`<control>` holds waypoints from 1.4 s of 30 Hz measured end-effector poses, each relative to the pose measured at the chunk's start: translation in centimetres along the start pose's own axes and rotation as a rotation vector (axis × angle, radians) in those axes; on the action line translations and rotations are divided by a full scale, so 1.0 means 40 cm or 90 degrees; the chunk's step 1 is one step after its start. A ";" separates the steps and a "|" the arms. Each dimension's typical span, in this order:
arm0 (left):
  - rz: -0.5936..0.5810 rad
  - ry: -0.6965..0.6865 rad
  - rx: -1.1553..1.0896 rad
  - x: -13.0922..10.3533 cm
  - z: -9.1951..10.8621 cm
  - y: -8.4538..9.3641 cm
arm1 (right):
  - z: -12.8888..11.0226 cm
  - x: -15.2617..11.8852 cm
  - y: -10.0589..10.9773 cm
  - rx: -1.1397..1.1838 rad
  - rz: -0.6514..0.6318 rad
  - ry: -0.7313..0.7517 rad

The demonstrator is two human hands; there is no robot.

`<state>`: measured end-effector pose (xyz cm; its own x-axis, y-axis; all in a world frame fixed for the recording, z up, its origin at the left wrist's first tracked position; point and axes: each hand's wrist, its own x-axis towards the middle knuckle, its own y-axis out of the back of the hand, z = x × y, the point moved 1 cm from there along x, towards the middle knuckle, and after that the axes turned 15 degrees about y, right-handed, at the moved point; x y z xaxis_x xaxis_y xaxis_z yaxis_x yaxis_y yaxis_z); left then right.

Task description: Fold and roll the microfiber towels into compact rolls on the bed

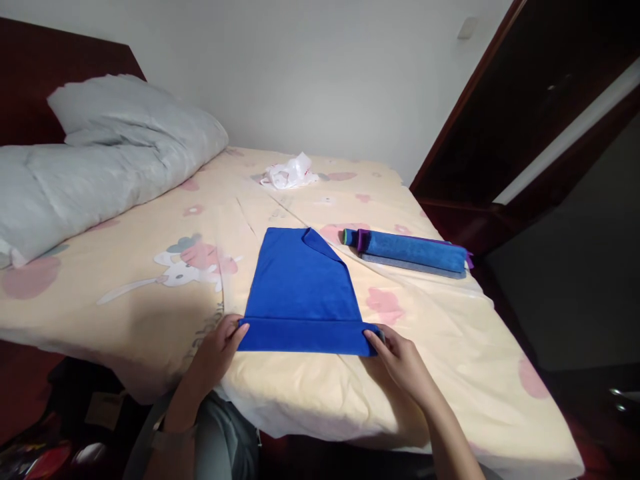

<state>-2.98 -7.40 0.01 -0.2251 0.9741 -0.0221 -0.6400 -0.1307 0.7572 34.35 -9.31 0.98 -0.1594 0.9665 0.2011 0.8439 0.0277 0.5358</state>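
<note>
A blue cloth (303, 287) lies on the bed, its near edge folded over into a flat band and its far right corner turned over. My left hand (225, 337) pinches the left end of the folded band between thumb and fingers. At the right end of the band, my right hand (393, 347) grips the cloth, thumb on top. Right of the cloth rests a stack of rolled or folded cloths (415, 250) in blue, purple and grey.
The bed (450, 347) has a patterned cream sheet. Near the wall sits a crumpled white plastic bag (290, 172). A grey quilt (115, 153) is heaped at the back left. Dark wooden furniture (475, 133) stands on the right.
</note>
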 end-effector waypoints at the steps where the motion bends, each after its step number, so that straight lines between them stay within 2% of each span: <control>1: -0.006 0.002 0.017 0.000 -0.004 -0.003 | 0.007 0.001 -0.003 -0.027 -0.008 -0.010; 3: 0.008 0.006 0.066 -0.001 -0.012 -0.006 | 0.022 0.004 -0.010 -0.096 -0.011 -0.019; 7: 0.044 0.006 0.185 -0.010 -0.012 0.002 | 0.043 0.007 -0.020 -0.171 0.039 -0.018; 9: 0.026 0.027 0.206 -0.019 -0.002 0.008 | 0.047 0.006 -0.022 -0.161 0.048 -0.038; 13: -0.032 0.121 0.225 -0.035 0.029 0.008 | 0.044 0.005 -0.023 -0.137 0.050 -0.087; 17: -0.003 0.178 0.266 -0.035 0.040 -0.016 | 0.045 0.007 -0.025 -0.037 0.053 -0.137; 20: 0.032 0.149 0.237 -0.031 0.032 -0.030 | 0.050 0.007 -0.028 0.018 0.039 -0.144; 24: 0.064 0.120 0.158 -0.027 0.031 -0.025 | 0.054 0.006 -0.036 -0.009 0.040 -0.124; 31: 0.027 0.256 -0.036 -0.003 0.034 -0.023 | 0.041 0.015 -0.045 0.004 0.036 -0.077; 33: 0.029 0.250 -0.066 -0.001 0.026 -0.025 | 0.037 0.016 -0.040 -0.010 0.036 -0.061; 36: 0.040 0.203 -0.007 -0.007 0.016 -0.018 | 0.034 0.010 -0.027 -0.047 0.053 -0.061; 40: -0.001 0.118 0.098 -0.026 0.003 -0.005 | 0.035 0.002 -0.019 -0.209 0.023 -0.115; 42: 0.008 0.058 0.147 -0.032 -0.005 0.003 | 0.030 0.000 -0.014 -0.286 -0.002 -0.114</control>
<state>-2.93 -8.71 -0.01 -0.3037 0.9508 -0.0620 -0.4544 -0.0873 0.8865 34.49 -9.01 -0.28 -0.0375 0.9965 0.0748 0.5319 -0.0435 0.8457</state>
